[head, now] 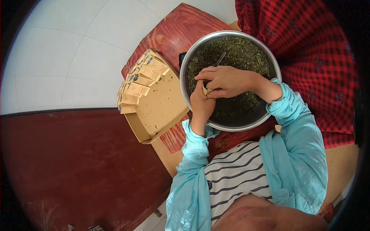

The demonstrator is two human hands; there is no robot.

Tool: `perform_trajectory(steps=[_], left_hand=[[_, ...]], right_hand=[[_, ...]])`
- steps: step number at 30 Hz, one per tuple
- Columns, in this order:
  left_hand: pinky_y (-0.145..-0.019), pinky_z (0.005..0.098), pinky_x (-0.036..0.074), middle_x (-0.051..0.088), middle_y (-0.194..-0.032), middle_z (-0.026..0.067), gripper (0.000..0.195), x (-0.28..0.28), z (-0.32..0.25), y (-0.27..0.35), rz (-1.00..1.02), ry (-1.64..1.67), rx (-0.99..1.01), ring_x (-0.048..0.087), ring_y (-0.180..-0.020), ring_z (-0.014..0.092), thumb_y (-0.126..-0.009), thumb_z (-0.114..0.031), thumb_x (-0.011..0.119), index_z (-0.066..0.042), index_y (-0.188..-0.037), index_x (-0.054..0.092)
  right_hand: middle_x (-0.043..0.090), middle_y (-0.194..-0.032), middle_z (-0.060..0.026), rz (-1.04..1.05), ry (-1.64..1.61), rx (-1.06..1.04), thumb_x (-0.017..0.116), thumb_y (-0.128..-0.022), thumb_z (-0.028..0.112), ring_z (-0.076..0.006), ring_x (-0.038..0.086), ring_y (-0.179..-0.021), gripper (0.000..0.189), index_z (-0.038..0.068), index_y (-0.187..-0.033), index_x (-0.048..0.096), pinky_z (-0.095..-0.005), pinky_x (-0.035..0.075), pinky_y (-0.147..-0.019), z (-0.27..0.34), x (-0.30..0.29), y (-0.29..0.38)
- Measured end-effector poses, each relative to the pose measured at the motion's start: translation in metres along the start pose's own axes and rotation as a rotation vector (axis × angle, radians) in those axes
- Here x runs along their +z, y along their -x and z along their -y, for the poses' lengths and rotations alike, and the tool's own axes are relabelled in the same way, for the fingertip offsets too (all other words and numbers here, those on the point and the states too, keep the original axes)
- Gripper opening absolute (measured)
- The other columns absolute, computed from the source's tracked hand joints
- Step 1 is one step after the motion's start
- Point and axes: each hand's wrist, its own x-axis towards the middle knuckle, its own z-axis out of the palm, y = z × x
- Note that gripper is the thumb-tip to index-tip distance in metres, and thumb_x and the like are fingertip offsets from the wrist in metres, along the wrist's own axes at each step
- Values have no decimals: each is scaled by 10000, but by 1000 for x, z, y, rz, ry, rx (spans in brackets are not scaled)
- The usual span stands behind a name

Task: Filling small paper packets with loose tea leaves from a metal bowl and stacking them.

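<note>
Both of my hands meet over a large round metal basin [276, 68] filled with dried, crumbled leaves [242, 52]. Between my fingers shows a small piece of a tan paper packet [205, 91]; the hands cover the rest. My left hand [202, 99] grips it from below, thumb side up. From the right, my right hand [229, 81] reaches across, its thumb and fingers pinching at the packet's edge. A spoon-like utensil [221, 58] sticks up out of the leaves just beyond my right hand.
Left of the basin, an open cardboard tray [162, 106] holds rows of printed paper packets [141, 79] along its far left side, with leaf crumbs scattered on its bottom. Tray and basin rest on a red wooden board [185, 29]. A dark red surface [78, 161] lies at left, red checked cloth [315, 57] at right.
</note>
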Motion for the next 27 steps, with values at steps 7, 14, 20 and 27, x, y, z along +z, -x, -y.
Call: perform_trajectory(steps=[7, 14, 20, 27], left_hand=[[-732, 386, 508, 653, -940, 208, 361, 2, 18, -4, -23, 105, 63, 644, -902, 383, -799, -58, 638, -35, -1148, 547], [-731, 360, 506, 655, -942, 206, 355, 0, 7, -2, 9, 100, 57, 656, -895, 355, -827, -56, 622, -29, -1173, 545], [-723, 354, 504, 655, -934, 204, 356, -1, 8, -3, -5, 180, 49, 659, -879, 343, -832, -63, 623, -28, -1177, 542], [-710, 327, 501, 656, -907, 171, 349, 0, 13, -1, 15, 180, 52, 662, -832, 270, -845, -69, 630, -14, -1178, 540]], right_hand=[[605, -1171, -118, -178, -53, 55, 669, -801, 257, -294, 560, -1113, 210, 55, -856, 683, -408, 488, -881, 6, -7, -6], [601, -1181, -113, -41, -9, 92, 644, -835, 275, -290, 556, -1116, 237, 51, -907, 674, -393, 490, -875, 2, -1, 0], [601, -1180, -121, -108, -30, 38, 618, -862, 282, -298, 563, -1101, 256, 33, -893, 668, -399, 486, -879, 5, -4, -5], [633, -1102, -112, -126, -12, 43, 630, -855, 263, -282, 588, -1053, 236, 30, -864, 667, -385, 501, -838, 2, -1, -4]])
